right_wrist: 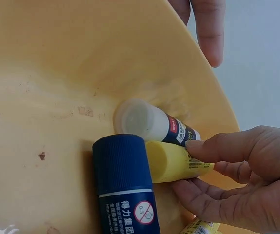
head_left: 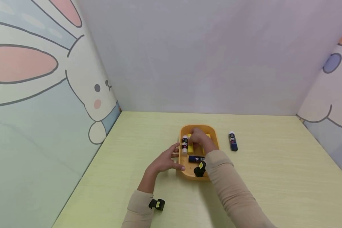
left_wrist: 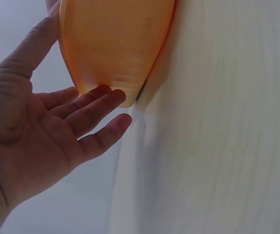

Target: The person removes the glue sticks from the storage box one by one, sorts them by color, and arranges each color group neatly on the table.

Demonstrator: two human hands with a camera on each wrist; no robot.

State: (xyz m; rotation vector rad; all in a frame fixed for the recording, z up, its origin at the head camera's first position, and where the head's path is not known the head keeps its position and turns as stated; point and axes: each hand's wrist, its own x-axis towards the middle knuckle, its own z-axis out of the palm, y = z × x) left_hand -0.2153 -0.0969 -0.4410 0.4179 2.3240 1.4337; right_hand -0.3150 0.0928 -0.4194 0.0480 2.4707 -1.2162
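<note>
An orange plastic basket (head_left: 189, 174) stands on the table with several glue sticks in it. My left hand (head_left: 163, 162) rests against its left side, thumb at the rim and fingers loosely extended along the outer wall. Inside, my right hand (right_wrist: 257, 175) pinches a yellow glue stick (right_wrist: 171, 163) between thumb and fingers. Beside that stick lies a white-capped glue stick (right_wrist: 140, 119) with a dark label. A blue glue stick (right_wrist: 123, 170) lies crosswise at their near ends. Another yellow glue stick (head_left: 208, 136) is partly hidden by the right hand and forearm.
To the right of the basket, a dark blue glue stick with a white end (head_left: 233, 141) lies on the pale yellow table (head_left: 273, 164). A plain wall (head_left: 211, 63) rises behind the table, and panels with cartoon animals stand on both sides.
</note>
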